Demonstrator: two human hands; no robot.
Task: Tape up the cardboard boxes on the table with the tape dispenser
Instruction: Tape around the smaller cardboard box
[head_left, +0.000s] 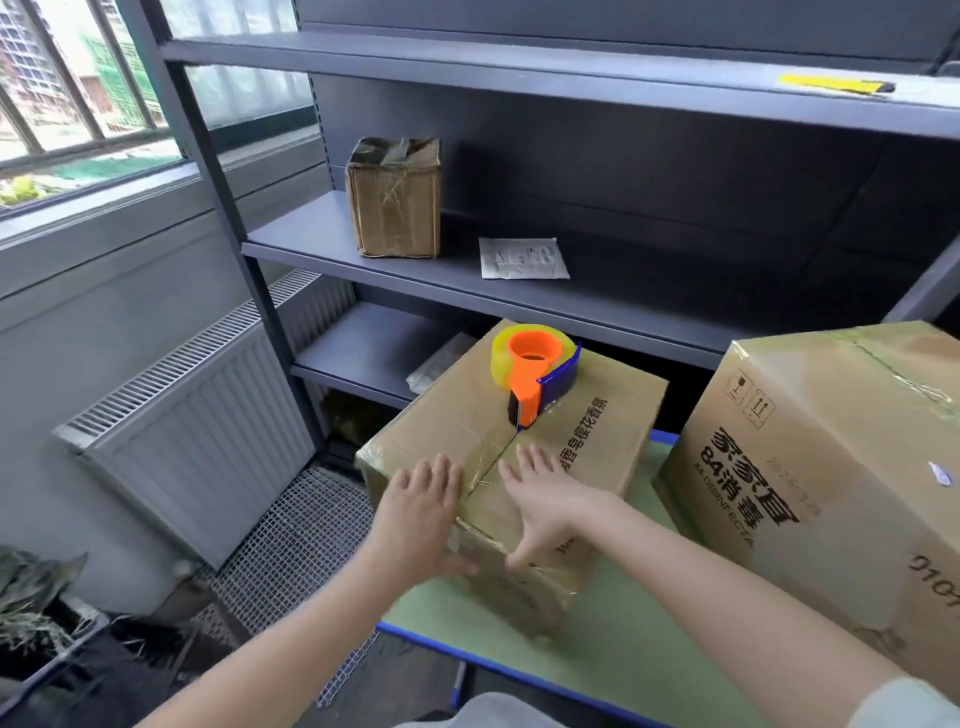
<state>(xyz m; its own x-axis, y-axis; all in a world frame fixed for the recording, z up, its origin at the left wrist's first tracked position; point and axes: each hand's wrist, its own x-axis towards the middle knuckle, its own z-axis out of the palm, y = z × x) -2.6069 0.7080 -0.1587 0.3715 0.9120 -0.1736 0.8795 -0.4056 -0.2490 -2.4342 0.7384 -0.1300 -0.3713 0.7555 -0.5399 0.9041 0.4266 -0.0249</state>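
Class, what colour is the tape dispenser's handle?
Orange, on the tape dispenser; clearest in the head view.

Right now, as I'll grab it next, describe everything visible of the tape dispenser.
The tape dispenser lies on its side atop the smaller cardboard box, toward its far end: orange plastic hub and body, blue guard, roll of yellowish clear tape. Its cutter end sits at the box's centre seam. Neither the left hand nor right hand touches it.

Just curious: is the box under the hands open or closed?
Closed: the box has flaps lying flat, meeting along a seam, left hand and right hand resting on them.
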